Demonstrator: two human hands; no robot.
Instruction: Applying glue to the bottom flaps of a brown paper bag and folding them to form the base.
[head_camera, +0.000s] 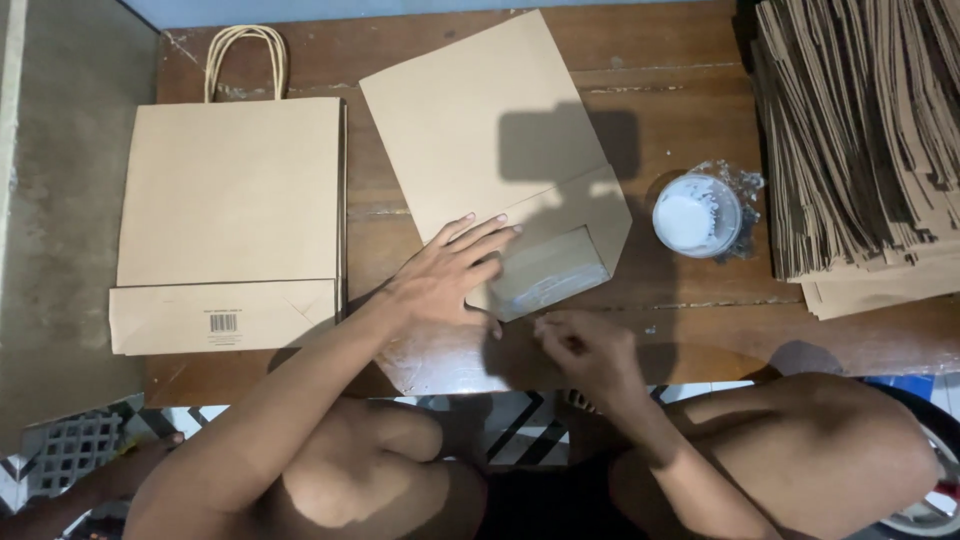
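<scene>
A flat brown paper bag (480, 130) lies tilted on the wooden table (660, 90), its bottom flaps folded open toward me. My left hand (445, 275) presses flat on the lower left of that bag, fingers spread and pointing right. My right hand (585, 345) hovers just below the bag's folded bottom, fingers curled loosely together with nothing visible in them. A shiny, wet-looking flap (545, 275) shows between the two hands.
A finished brown bag with rope handles (230, 190) lies flat at the left. A small round tub of white paste (697, 215) stands right of the work. A tall stack of flat brown bags (860, 140) fills the right side. My knees are below the table edge.
</scene>
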